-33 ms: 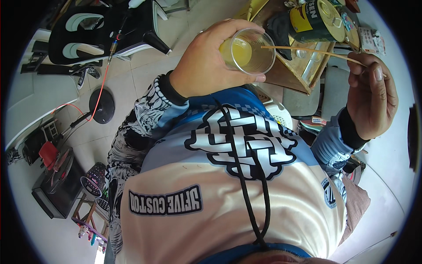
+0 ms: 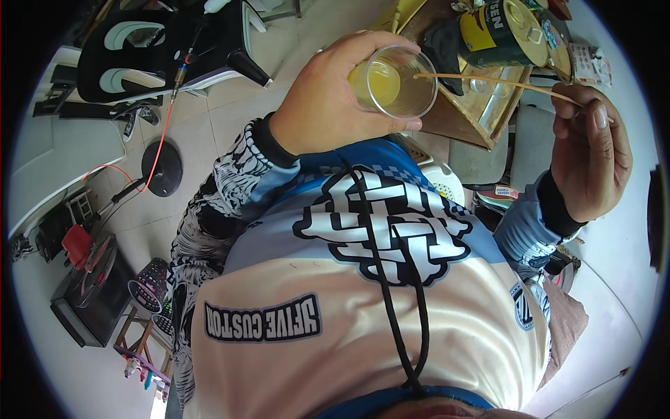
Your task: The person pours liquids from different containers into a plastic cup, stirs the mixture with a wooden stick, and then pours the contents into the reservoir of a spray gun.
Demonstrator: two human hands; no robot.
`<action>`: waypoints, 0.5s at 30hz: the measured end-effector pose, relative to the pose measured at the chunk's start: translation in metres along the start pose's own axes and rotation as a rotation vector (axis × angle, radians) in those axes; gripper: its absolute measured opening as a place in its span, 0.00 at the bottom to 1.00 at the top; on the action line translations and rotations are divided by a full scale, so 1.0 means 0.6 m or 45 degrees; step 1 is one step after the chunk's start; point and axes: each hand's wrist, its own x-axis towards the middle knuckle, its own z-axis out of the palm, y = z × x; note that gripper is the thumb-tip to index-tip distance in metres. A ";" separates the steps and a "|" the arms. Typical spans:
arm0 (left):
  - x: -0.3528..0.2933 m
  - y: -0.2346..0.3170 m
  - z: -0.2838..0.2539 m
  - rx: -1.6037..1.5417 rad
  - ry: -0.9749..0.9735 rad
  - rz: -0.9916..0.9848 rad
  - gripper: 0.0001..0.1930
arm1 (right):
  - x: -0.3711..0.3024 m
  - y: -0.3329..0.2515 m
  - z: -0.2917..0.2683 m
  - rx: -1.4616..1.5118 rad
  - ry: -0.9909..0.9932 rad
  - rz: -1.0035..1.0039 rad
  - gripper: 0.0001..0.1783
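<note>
Liquid (image 2: 382, 82) of a yellow colour is contained in one clear cup (image 2: 427, 94), which is grasped by the left hand (image 2: 335, 98) at the upper centre of the frame. The cup is tilted, its mouth being turned toward the camera and the right. One thin wooden stick (image 2: 499, 79) is pinched between the thumb and fingers of the right hand (image 2: 593, 157), at the upper right. Its tip is seen within the outline of the cup's mouth; whether the cup's wall is touched by it cannot be told. Two black cuffs are worn at the wrists, and two dark cords (image 2: 384, 269) are hung down the front of one patterned shirt (image 2: 279, 286), by which the lower centre is filled. One large tin (image 2: 499, 38) with a dark and yellow label is placed on a wooden counter (image 2: 450, 124) at the upper right, just beside one black crumpled item (image 2: 443, 49). At the upper left, one black plastic seat (image 2: 178, 45) is pierced by two pale-rimmed oval openings.
</note>
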 end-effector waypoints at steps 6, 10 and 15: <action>-0.004 -0.001 0.002 -0.043 -0.006 -0.031 0.38 | -0.002 -0.001 0.002 -0.013 -0.009 -0.014 0.16; -0.005 -0.003 0.005 -0.050 -0.013 -0.036 0.38 | -0.008 -0.003 0.003 -0.098 0.088 -0.007 0.16; -0.009 -0.006 0.011 -0.066 -0.023 -0.063 0.37 | -0.013 -0.003 0.000 -0.102 0.040 -0.033 0.16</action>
